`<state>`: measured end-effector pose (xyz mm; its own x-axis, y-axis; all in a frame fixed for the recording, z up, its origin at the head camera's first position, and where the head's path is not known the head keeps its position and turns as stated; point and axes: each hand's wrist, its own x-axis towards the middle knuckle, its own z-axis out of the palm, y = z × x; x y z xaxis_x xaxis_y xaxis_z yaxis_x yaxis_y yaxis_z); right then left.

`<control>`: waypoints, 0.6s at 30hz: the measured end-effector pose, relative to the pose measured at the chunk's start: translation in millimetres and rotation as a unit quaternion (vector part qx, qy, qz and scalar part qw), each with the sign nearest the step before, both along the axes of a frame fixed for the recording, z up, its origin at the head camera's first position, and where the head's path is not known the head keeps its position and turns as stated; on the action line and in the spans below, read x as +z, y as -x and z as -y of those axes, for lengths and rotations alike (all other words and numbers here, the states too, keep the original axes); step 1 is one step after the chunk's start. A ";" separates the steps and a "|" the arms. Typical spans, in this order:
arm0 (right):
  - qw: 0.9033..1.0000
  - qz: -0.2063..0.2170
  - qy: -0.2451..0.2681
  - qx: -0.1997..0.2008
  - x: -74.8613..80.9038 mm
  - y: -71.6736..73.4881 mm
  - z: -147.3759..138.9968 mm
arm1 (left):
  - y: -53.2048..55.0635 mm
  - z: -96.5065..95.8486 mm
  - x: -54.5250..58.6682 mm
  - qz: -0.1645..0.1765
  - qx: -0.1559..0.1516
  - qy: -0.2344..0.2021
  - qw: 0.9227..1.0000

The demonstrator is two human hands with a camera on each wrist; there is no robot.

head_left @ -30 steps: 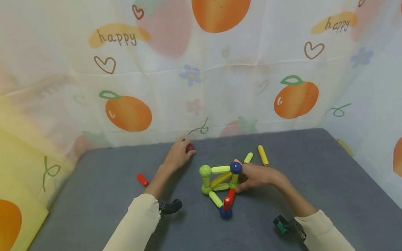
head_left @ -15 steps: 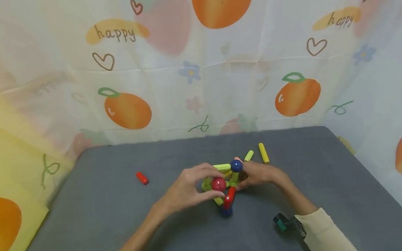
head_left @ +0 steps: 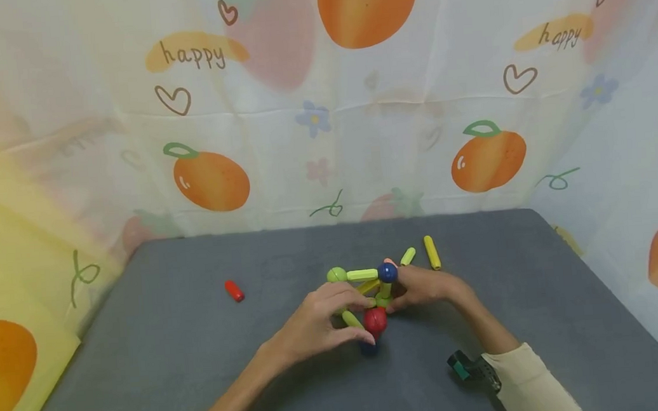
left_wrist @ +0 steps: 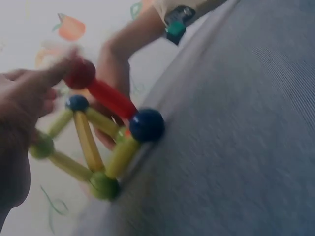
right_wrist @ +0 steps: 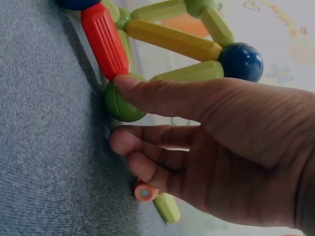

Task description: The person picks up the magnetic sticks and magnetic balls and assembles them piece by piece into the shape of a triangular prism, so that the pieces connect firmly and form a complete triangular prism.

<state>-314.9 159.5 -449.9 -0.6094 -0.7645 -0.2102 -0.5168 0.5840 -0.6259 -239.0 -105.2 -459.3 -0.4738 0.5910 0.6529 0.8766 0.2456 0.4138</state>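
A frame of magnetic rods and balls, with a yellow rod (right_wrist: 172, 40) among light green ones, stands mid-table. My left hand (head_left: 317, 321) pinches a red ball (head_left: 376, 322) between thumb and fingertips. In the left wrist view, that red ball (left_wrist: 80, 73) sits at the upper end of a red rod (left_wrist: 112, 98) rising from a dark blue ball (left_wrist: 147, 125). My right hand (head_left: 423, 286) is at the frame's right side. The right wrist view shows its thumb and index finger around a green ball (right_wrist: 124, 105) low on the frame.
Loose on the grey table (head_left: 146, 371) are a short red rod (head_left: 234, 291) at left, a yellow rod (head_left: 432, 253) and a light green rod (head_left: 408, 256) behind the right hand. A pink rod (right_wrist: 145, 191) lies near its fingers. A printed curtain (head_left: 281, 170) hangs behind.
My left hand has brought the red ball from the table's back edge forward and right, to the top of the red rod. The right hand has stayed at the frame.
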 end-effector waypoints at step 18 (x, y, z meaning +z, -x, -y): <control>0.987 -0.135 -0.002 -0.084 35.4 26.3 -44.8 | 46.2 34.0 -65.9 0.214 0.093 0.014 0.972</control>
<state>-341.3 204.4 -414.4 -0.7620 -0.6471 -0.0254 -0.5598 0.6779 -0.4765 -285.2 -139.2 -525.2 -0.7986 0.4839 0.3580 0.5655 0.3994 0.7216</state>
